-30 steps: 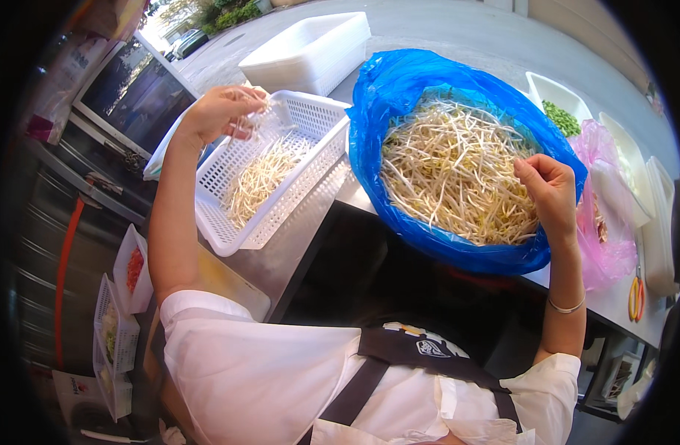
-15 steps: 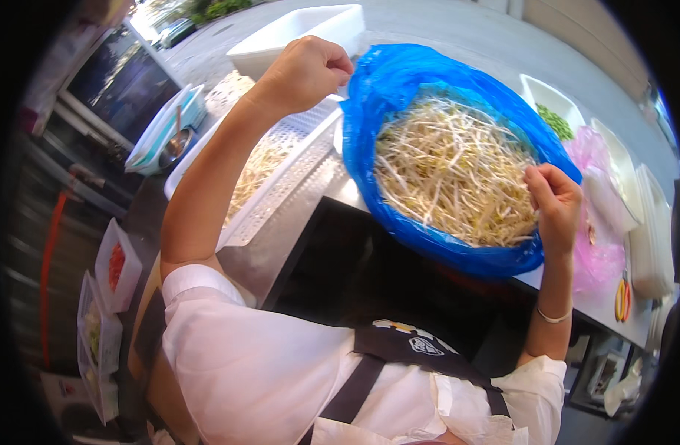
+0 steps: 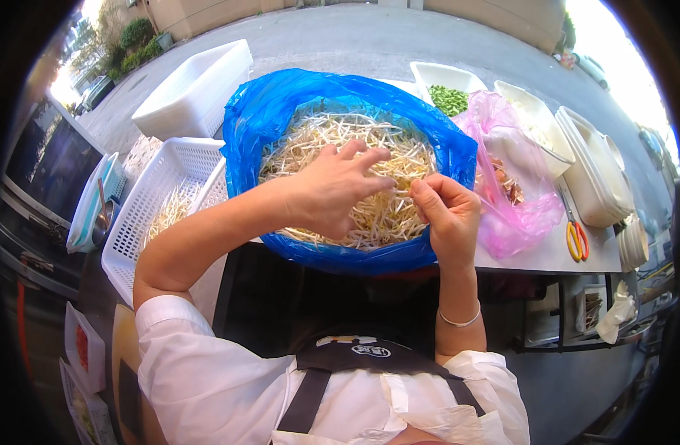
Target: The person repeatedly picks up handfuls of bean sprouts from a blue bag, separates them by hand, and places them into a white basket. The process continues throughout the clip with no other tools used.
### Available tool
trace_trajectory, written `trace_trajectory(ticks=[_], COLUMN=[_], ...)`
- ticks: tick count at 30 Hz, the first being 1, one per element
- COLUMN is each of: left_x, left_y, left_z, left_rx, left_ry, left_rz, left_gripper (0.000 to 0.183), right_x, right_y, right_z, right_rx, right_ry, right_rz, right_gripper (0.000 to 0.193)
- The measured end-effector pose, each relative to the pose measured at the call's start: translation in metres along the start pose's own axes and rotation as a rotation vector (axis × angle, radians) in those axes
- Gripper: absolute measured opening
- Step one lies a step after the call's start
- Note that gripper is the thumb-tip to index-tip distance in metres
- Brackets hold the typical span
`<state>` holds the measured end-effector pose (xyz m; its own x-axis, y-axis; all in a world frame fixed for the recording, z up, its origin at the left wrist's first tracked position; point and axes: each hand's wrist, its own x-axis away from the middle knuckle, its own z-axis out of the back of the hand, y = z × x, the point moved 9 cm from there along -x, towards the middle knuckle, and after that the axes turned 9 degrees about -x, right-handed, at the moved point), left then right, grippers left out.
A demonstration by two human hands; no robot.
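A big blue plastic bag [image 3: 262, 104] stands in front of me with its mouth wide, filled with pale bean sprouts [image 3: 355, 130]. Over the middle of the sprouts is my left hand [image 3: 338, 185], fingers spread and nothing visible in them; whether it touches the sprouts I cannot tell. My right hand [image 3: 451, 215] is at the bag's right side, thumb and fingertips pinched together above the sprouts. What the pinch holds, if anything, is too small to make out. To the left, a white perforated basket [image 3: 121, 241] has more bean sprouts [image 3: 169, 211] lying in it.
Stacked white baskets [image 3: 199, 81] stand at the back left. Behind the bag, a white tub [image 3: 429, 72] has chopped greens [image 3: 449, 100]. To the right lie a pink plastic bag [image 3: 514, 222], orange-handled scissors [image 3: 576, 239] and pale lidded containers [image 3: 596, 174]. A red-filled tray [image 3: 91, 363] sits lower left.
My left hand has come from beyond the bag's left rim to over the sprouts, its fingers now spread. My right hand stays pinched by the bag's right side. The view has swung right.
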<state>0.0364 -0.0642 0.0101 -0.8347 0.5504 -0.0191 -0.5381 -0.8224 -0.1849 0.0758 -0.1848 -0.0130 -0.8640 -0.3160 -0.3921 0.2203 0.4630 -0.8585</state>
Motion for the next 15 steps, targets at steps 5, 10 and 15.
trace_trajectory(ticks=[5, 10, 15], left_x=[-0.019, -0.020, -0.013], left_y=[-0.019, -0.098, -0.130], left_z=[-0.006, -0.009, 0.006], left_rx=[-0.267, 0.046, 0.221], left_ry=[-0.001, -0.138, -0.084], left_rz=[0.139, 0.410, 0.440], left_gripper=[0.070, 0.046, 0.029], right_x=[0.000, 0.002, 0.004], right_y=[0.005, 0.003, 0.002], right_z=[0.005, 0.009, 0.009], right_rx=[-0.101, -0.054, -0.046], right_ry=[0.028, 0.027, 0.033], right_rz=[-0.026, -0.006, 0.009], right_gripper=[0.011, 0.012, 0.013])
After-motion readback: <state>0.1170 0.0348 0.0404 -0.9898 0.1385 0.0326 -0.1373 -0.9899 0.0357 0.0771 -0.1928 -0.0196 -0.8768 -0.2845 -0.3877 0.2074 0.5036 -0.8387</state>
